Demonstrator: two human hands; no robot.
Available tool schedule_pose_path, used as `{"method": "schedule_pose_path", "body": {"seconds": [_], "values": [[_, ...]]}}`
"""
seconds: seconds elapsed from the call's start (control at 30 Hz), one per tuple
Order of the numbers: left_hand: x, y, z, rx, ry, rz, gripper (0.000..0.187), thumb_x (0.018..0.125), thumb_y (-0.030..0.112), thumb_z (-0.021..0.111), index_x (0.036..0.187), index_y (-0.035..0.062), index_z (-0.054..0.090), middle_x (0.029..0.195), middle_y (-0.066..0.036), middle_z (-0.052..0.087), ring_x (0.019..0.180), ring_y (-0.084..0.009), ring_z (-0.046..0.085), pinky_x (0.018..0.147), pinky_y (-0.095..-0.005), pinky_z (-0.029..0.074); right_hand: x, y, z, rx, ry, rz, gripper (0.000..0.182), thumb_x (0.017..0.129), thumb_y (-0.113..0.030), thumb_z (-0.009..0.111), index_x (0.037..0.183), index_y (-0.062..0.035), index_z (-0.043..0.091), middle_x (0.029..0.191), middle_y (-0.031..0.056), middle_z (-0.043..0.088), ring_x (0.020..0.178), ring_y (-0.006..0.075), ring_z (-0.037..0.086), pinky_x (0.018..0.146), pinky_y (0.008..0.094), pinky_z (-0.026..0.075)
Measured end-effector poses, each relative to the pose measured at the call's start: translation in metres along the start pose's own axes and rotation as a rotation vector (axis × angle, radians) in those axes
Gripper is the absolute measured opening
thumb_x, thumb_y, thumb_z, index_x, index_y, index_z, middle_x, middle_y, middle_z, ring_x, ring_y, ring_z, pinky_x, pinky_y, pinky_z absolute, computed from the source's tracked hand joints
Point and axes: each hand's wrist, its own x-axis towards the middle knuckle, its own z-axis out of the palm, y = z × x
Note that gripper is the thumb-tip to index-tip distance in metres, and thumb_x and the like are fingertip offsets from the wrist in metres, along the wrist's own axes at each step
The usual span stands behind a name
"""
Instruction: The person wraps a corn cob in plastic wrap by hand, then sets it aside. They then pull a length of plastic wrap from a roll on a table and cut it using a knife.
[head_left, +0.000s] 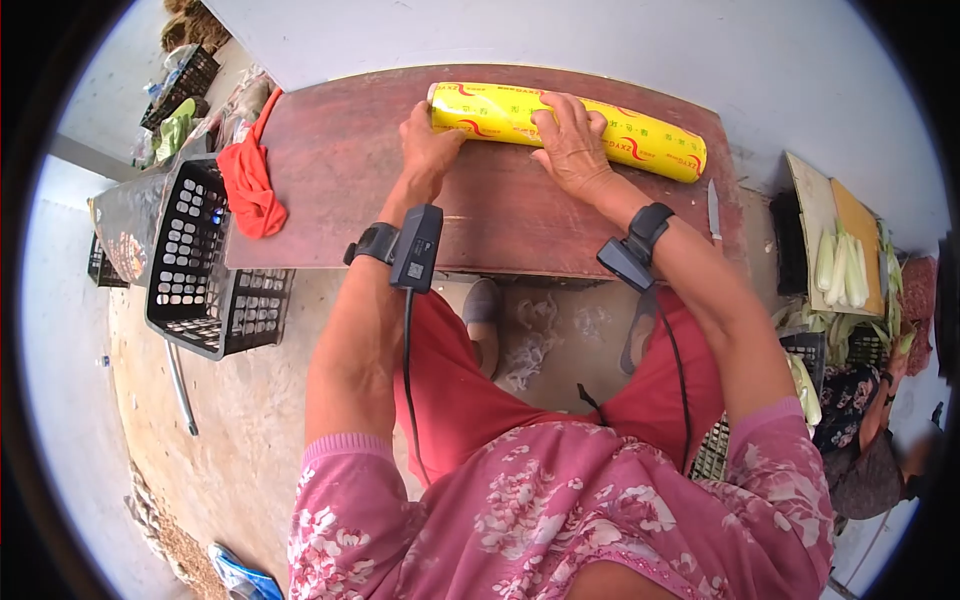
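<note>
A long yellow roll with red and green print (650, 140) lies across the back of the dark red table (350, 180), its right end tilted nearer to me. My left hand (428, 145) is at the roll's left end, fingers curved around that end. On top of the roll's middle rests my right hand (575, 145), with its fingers spread and bent over the surface. To the right of the roll's right end, a knife (713, 210) lies near the table's right edge. A strap with a small black device is on each wrist.
A red cloth (250, 185) hangs at the table's left edge beside a black plastic crate (190, 260). Leafy stalks (842, 268) lie on a board at the right, with a person (860, 450) below them. A wall stands behind the table.
</note>
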Motion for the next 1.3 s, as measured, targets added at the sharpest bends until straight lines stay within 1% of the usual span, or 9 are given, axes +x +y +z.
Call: {"method": "schedule_pose_path", "body": {"seconds": [0.03, 0.13, 0.23, 0.47, 0.57, 0.67, 0.87, 1.07, 1.3], "values": [[0.004, -0.006, 0.001, 0.015, 0.005, 0.015, 0.058, 0.071, -0.002, 0.065, 0.125, -0.0054, 0.043, 0.111, -0.014, 0.058, 0.099, -0.0185, 0.056, 0.083, -0.0276, 0.045, 0.0, -0.001, 0.005, -0.023, -0.006, -0.002, 0.048, 0.064, -0.017, 0.074, 0.105, -0.012, 0.048, 0.126, 0.0108, 0.039, 0.119, 0.0288, 0.036, 0.087, 0.0472, 0.026], [0.01, -0.017, -0.002, 0.022, -0.068, -0.024, 0.064, 0.071, 0.007, 0.065, 0.13, 0.0026, 0.04, 0.129, -0.018, 0.038, 0.116, -0.0301, 0.045, 0.096, -0.0349, 0.041, 0.005, 0.005, 0.014, -0.051, 0.009, -0.014, 0.037, 0.068, -0.015, 0.069, 0.101, -0.011, 0.051, 0.123, 0.0088, 0.043, 0.117, 0.0269, 0.038, 0.087, 0.0469, 0.026], [0.011, -0.019, -0.003, 0.054, -0.085, -0.015, 0.067, 0.071, 0.01, 0.065, 0.132, 0.0043, 0.038, 0.131, -0.017, 0.035, 0.119, -0.0304, 0.041, 0.1, -0.0351, 0.038, 0.005, 0.008, 0.015, -0.039, 0.038, -0.026, 0.026, 0.072, -0.014, 0.066, 0.095, -0.0107, 0.055, 0.119, 0.0066, 0.047, 0.115, 0.0249, 0.04, 0.086, 0.0463, 0.026], [0.012, -0.019, 0.0, 0.2, -0.074, -0.011, 0.07, 0.071, 0.014, 0.066, 0.132, 0.0041, 0.036, 0.129, -0.02, 0.036, 0.119, -0.0349, 0.04, 0.101, -0.0388, 0.035, 0.01, 0.005, 0.008, 0.1, 0.08, 0.036, 0.015, 0.075, -0.016, 0.065, 0.087, -0.0109, 0.057, 0.11, 0.006, 0.05, 0.109, 0.0239, 0.043, 0.085, 0.0441, 0.027], [0.013, -0.023, 0.001, 0.224, -0.053, 0.008, 0.07, 0.07, 0.014, 0.066, 0.131, 0.003, 0.035, 0.128, -0.022, 0.037, 0.118, -0.037, 0.04, 0.101, -0.0408, 0.034, 0.012, 0.004, 0.001, 0.136, 0.03, 0.049, 0.017, 0.075, -0.015, 0.065, 0.088, -0.01, 0.056, 0.104, 0.0058, 0.049, 0.101, 0.0239, 0.045, 0.082, 0.0409, 0.031], [0.013, -0.025, 0.002, 0.239, -0.044, 0.029, 0.07, 0.069, 0.015, 0.066, 0.131, 0.002, 0.035, 0.126, -0.023, 0.037, 0.117, -0.0381, 0.039, 0.101, -0.0419, 0.034, 0.01, 0.014, 0.009, 0.19, 0.027, -0.016, 0.019, 0.074, -0.016, 0.066, 0.088, -0.0096, 0.054, 0.097, 0.0055, 0.049, 0.094, 0.0242, 0.047, 0.077, 0.0382, 0.034], [0.008, -0.018, 0.001, 0.239, -0.043, 0.029, 0.07, 0.069, 0.015, 0.066, 0.13, 0.0013, 0.035, 0.126, -0.024, 0.037, 0.117, -0.0386, 0.039, 0.101, -0.042, 0.034, 0.008, 0.0, 0.003, 0.149, 0.086, -0.033, 0.017, 0.074, -0.015, 0.065, 0.085, -0.0094, 0.053, 0.092, 0.0055, 0.049, 0.091, 0.0238, 0.048, 0.074, 0.0379, 0.035], [0.004, -0.014, 0.0, 0.251, -0.04, 0.039, 0.071, 0.069, 0.015, 0.066, 0.131, 0.0009, 0.033, 0.126, -0.024, 0.036, 0.117, -0.0388, 0.039, 0.101, -0.0416, 0.034, 0.011, 0.001, 0.012, 0.082, 0.041, -0.002, 0.008, 0.076, -0.012, 0.062, 0.08, -0.01, 0.056, 0.089, 0.0045, 0.049, 0.09, 0.0229, 0.048, 0.071, 0.0374, 0.033], [0.0, -0.009, -0.001, 0.254, -0.015, 0.043, 0.07, 0.069, 0.014, 0.066, 0.13, -0.0003, 0.034, 0.126, -0.025, 0.036, 0.117, -0.0392, 0.04, 0.1, -0.0415, 0.035, 0.009, 0.008, 0.003, 0.231, 0.008, -0.016, 0.01, 0.079, -0.012, 0.058, 0.085, -0.0086, 0.05, 0.087, 0.0073, 0.051, 0.086, 0.0265, 0.05, 0.072, 0.0395, 0.035]]}}
